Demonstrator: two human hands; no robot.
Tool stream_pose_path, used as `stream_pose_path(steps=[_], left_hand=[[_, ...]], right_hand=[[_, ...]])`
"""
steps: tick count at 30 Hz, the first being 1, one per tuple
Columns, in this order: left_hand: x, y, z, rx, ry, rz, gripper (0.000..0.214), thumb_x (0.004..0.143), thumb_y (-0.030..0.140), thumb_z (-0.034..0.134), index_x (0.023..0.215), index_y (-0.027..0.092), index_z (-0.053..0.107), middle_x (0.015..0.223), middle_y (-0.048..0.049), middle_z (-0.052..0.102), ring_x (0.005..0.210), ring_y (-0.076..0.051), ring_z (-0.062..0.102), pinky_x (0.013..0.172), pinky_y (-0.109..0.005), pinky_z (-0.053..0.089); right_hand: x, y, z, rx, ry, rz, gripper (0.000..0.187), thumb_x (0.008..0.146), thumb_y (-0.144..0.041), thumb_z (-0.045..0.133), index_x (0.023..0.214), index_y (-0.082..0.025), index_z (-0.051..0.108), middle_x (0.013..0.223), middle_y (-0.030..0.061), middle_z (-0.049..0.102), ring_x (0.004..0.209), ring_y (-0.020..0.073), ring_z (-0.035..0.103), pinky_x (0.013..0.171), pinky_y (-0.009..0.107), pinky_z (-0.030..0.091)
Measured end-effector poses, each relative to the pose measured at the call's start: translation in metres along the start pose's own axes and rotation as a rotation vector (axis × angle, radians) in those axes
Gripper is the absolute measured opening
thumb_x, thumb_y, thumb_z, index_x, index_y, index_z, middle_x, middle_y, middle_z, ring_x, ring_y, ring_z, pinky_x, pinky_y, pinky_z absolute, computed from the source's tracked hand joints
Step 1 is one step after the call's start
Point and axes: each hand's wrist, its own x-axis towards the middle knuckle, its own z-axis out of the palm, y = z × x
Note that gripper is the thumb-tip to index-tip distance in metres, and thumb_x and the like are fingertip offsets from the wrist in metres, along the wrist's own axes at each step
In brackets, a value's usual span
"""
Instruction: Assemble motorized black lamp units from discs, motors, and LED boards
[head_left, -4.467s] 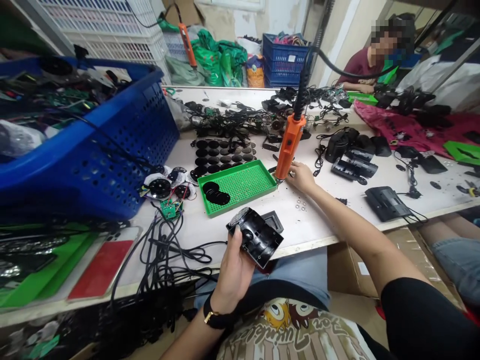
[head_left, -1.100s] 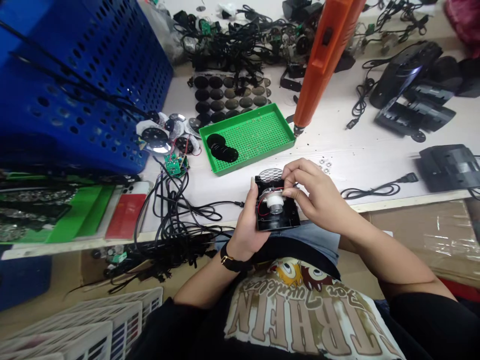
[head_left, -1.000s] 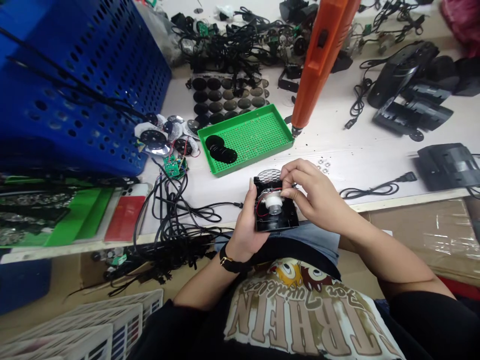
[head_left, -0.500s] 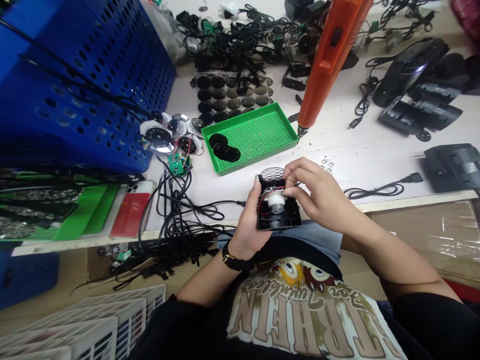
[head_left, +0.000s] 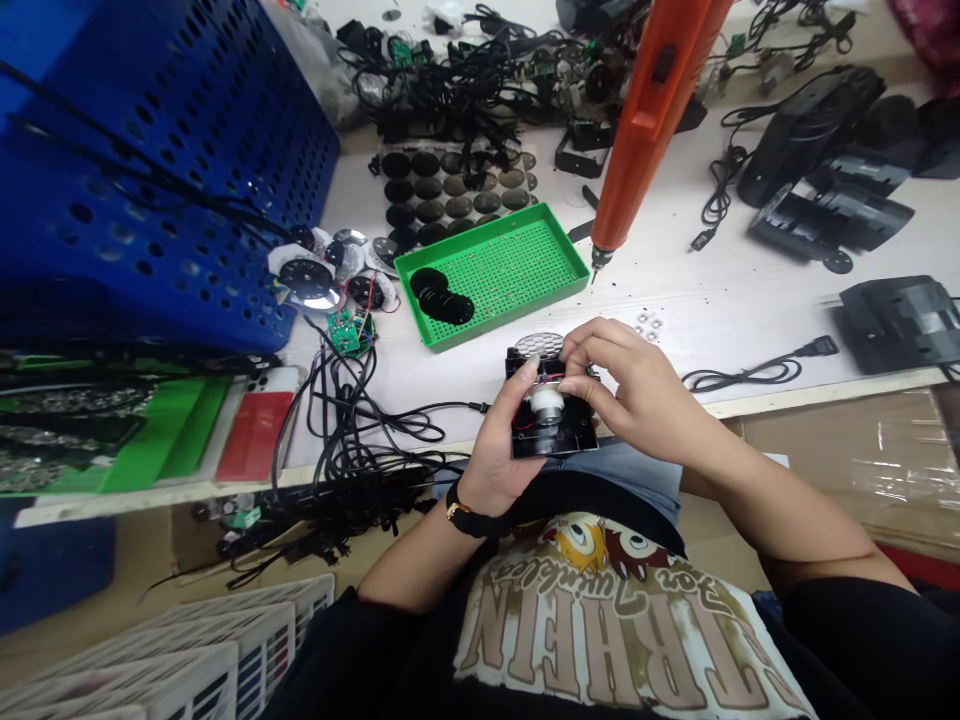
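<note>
A black plastic housing (head_left: 574, 437) sits in my left hand (head_left: 504, 425), whose thumb presses on its inner part from the left. Inside the housing is a white and metal round part, which looks like a small motor (head_left: 549, 405), with a red wire beside it. My right hand (head_left: 619, 375) pinches at the motor's right upper side with thumb and fingers; what lies between the fingertips is too small to make out. A round mesh grille (head_left: 538, 346) shows at the housing's far end.
A green tray (head_left: 517, 310) with black discs and small screws lies beyond my hands. Above its right end hangs an orange electric screwdriver (head_left: 637, 140). Black cables (head_left: 360, 400) and a blue crate (head_left: 202, 170) are on the left. Black housings (head_left: 900, 320) lie at right.
My left thumb has moved inward from the housing's edge onto its inner part. The right hand keeps its pinch at the motor. The whole view has shifted slightly.
</note>
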Motion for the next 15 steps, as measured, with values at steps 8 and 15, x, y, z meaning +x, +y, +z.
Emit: stream_pose_path(steps=[8,15], left_hand=[[0.002,-0.002,-0.006,0.046,-0.015,0.003,0.029,0.082,0.041,0.080,0.097,0.018,0.071,0.096,-0.0004,0.075,0.085,-0.016,0.071,0.086,-0.028,0.059],[-0.012,0.007,0.005,0.112,-0.109,-0.009,0.053,0.072,0.046,0.085,0.117,0.022,0.070,0.109,-0.0089,0.079,0.115,-0.038,0.073,0.094,-0.049,0.061]], right_hand=[[-0.001,0.003,-0.002,0.177,0.016,0.059,0.016,0.094,-0.025,0.070,0.081,-0.021,0.061,0.109,0.0061,0.066,0.110,0.0222,0.062,0.101,0.040,0.048],[-0.017,0.005,0.024,0.829,0.207,0.566,0.035,0.093,-0.053,0.065,0.117,-0.029,0.057,0.141,0.0057,0.059,0.089,0.0181,0.065,0.069,0.034,0.055]])
